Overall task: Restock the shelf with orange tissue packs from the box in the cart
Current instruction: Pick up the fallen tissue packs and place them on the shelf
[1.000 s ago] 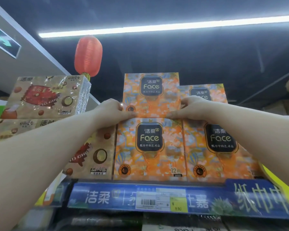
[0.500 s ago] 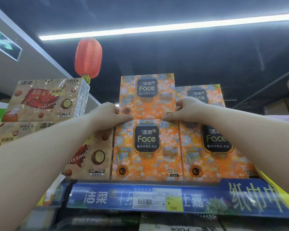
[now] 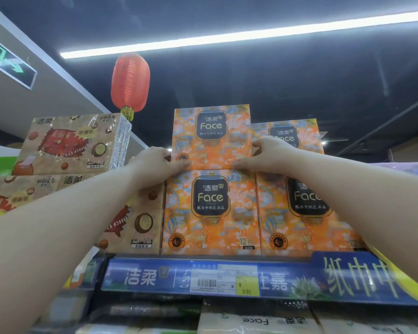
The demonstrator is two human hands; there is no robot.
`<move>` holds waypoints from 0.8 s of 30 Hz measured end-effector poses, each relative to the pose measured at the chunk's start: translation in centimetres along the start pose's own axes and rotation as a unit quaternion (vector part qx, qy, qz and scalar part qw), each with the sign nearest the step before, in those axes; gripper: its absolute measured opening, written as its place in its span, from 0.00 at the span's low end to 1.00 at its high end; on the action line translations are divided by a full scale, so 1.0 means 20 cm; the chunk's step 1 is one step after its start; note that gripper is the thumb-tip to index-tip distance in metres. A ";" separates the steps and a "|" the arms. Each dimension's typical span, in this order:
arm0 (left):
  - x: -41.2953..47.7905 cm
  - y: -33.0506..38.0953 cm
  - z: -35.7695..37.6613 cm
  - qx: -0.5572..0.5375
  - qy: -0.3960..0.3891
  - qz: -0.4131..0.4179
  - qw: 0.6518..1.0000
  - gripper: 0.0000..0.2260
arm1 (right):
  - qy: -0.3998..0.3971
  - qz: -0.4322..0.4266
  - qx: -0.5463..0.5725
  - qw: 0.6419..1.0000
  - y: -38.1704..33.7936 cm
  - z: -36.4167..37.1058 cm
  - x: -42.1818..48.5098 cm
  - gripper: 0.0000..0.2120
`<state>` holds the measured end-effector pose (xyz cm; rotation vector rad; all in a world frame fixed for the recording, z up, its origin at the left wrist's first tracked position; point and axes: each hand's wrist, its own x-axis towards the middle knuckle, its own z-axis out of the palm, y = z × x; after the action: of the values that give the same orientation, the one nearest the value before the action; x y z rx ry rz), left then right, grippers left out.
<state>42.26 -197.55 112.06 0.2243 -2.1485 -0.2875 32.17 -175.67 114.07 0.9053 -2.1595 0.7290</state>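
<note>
An orange "Face" tissue pack (image 3: 211,137) stands upright on top of another orange pack (image 3: 210,213) on the high shelf (image 3: 155,277). My left hand (image 3: 155,165) grips its lower left corner, thumb on the front face. My right hand (image 3: 267,154) grips its lower right corner the same way. To the right, two more orange packs are stacked, the upper one (image 3: 297,133) set further back, the lower one (image 3: 299,213) partly behind my right forearm. The cart and box are out of view.
Beige tissue packs (image 3: 75,143) are stacked left of the orange ones, close to my left hand. A red lantern (image 3: 130,83) hangs above them. The blue shelf strip carries a 9.90 price tag (image 3: 246,284). More packs sit on the shelf below (image 3: 256,321).
The top orange pack shifted slightly left between my hands and now sits squarely over the lower pack. Both hands kept their hold on its bottom corners.
</note>
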 end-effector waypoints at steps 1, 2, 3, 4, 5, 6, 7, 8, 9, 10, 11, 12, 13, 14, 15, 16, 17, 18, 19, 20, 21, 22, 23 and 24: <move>0.00 0.00 0.00 0.001 0.009 -0.002 1.000 0.21 | 0.009 -0.004 0.002 1.000 0.00 -0.01 -0.01 0.37; 0.00 0.00 -0.01 0.003 0.019 -0.011 1.000 0.28 | 0.022 -0.006 0.003 1.000 -0.01 -0.02 -0.02 0.38; -0.01 0.00 -0.02 0.003 0.029 -0.022 0.999 0.35 | 0.041 -0.009 0.005 0.999 -0.01 -0.03 -0.03 0.40; -0.01 0.01 -0.02 0.004 0.037 -0.032 0.999 0.39 | 0.061 -0.014 0.009 0.998 -0.02 -0.04 -0.04 0.39; -0.02 0.01 -0.03 0.010 0.045 -0.033 0.998 0.41 | 0.082 -0.023 0.014 0.996 -0.02 -0.05 -0.05 0.39; -0.04 0.02 -0.04 0.020 0.050 -0.030 0.998 0.41 | 0.102 -0.037 0.014 0.994 -0.03 -0.05 -0.06 0.39; -0.05 0.03 -0.05 0.037 0.054 -0.025 0.998 0.40 | 0.122 -0.053 0.010 0.991 -0.04 -0.05 -0.07 0.38; -0.07 0.04 -0.06 0.060 0.058 -0.018 0.996 0.39 | 0.142 -0.071 0.005 0.987 -0.06 -0.05 -0.08 0.38; -0.09 0.04 -0.07 0.087 0.064 -0.011 0.994 0.39 | 0.162 -0.093 -0.001 0.982 -0.08 -0.05 -0.09 0.36; -0.11 0.05 -0.08 0.114 0.071 -0.006 0.991 0.38 | 0.180 -0.117 -0.009 0.977 -0.10 -0.04 -0.10 0.35; -0.13 0.05 -0.09 0.137 0.076 -0.005 0.988 0.38 | 0.191 -0.142 -0.017 0.971 -0.14 -0.03 -0.12 0.33; -0.15 0.05 -0.10 0.158 0.082 -0.008 0.984 0.37 | 0.196 -0.166 -0.024 0.966 -0.17 -0.02 -0.13 0.31; -0.17 0.04 -0.11 0.178 0.086 -0.014 0.980 0.36 | 0.195 -0.189 -0.027 0.962 -0.20 0.00 -0.14 0.29; -0.20 0.03 -0.12 0.197 0.091 -0.019 0.976 0.34 | 0.189 -0.208 -0.023 0.959 -0.23 0.03 -0.15 0.27; -0.22 0.01 -0.13 0.215 0.095 -0.025 0.972 0.34 | 0.180 -0.228 -0.013 0.957 -0.26 0.06 -0.17 0.26; -0.25 -0.02 -0.14 0.233 0.096 -0.031 0.967 0.35 | 0.168 -0.245 -0.001 0.955 -0.29 0.10 -0.18 0.25; -0.29 -0.04 -0.15 0.250 0.094 -0.039 0.963 0.35 | 0.153 -0.260 0.013 0.953 -0.32 0.14 -0.20 0.25; -0.33 -0.06 -0.16 0.269 0.089 -0.049 0.958 0.36 | 0.137 -0.276 0.026 0.951 -0.36 0.19 -0.23 0.24; -0.37 -0.10 -0.17 0.290 0.086 -0.059 0.951 0.36 | 0.121 -0.291 0.036 0.948 -0.39 0.23 -0.26 0.24; -0.42 -0.13 -0.18 0.310 0.083 -0.069 0.945 0.36 | 0.107 -0.305 0.042 0.946 -0.42 0.27 -0.28 0.24; -0.47 -0.16 -0.20 0.327 0.081 -0.079 0.938 0.35 | 0.094 -0.314 0.047 0.943 -0.46 0.32 -0.32 0.24; -0.52 -0.21 -0.21 0.341 0.078 -0.088 0.933 0.35 | 0.080 -0.323 0.052 0.942 -0.50 0.37 -0.34 0.23; -0.57 -0.25 -0.24 0.354 0.070 -0.098 0.927 0.35 | 0.065 -0.331 0.057 0.940 -0.55 0.41 -0.37 0.23; -0.62 -0.30 -0.26 0.368 0.059 -0.112 0.921 0.36 | 0.050 -0.340 0.059 0.937 -0.59 0.46 -0.40 0.23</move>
<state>53.83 -200.48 103.35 0.8962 -2.0217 0.4185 42.14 -186.08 105.15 1.5288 -1.5593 0.5338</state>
